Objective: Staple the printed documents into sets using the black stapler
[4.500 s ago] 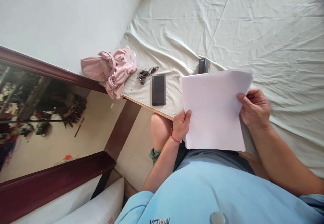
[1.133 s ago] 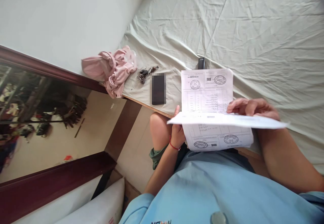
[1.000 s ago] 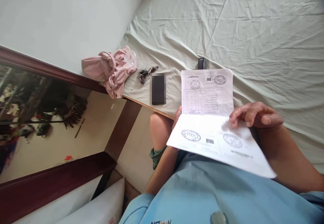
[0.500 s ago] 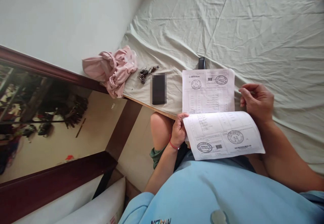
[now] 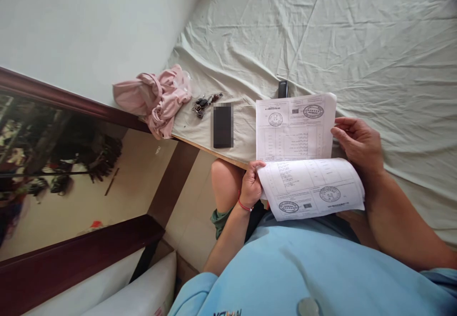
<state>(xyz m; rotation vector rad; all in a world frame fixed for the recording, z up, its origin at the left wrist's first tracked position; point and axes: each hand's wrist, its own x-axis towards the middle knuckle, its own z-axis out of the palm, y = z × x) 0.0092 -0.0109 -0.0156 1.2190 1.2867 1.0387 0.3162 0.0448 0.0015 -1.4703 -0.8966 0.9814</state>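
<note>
Light was soft, fairly bright, source out of view. Stamped papers (image 5: 295, 128) were evenly lit; their small print was too soft to read. Left of them, the dark rectangular object (image 5: 223, 125) was pixelated, mirror reflection (image 5: 71, 163) dim. Beyond them, bedsheet (image 5: 321, 49) creases cast faint shadows.

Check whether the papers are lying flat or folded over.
Folded over: the papers show their printed upper part, while a curved flap hangs down toward the blue shirt.
</note>
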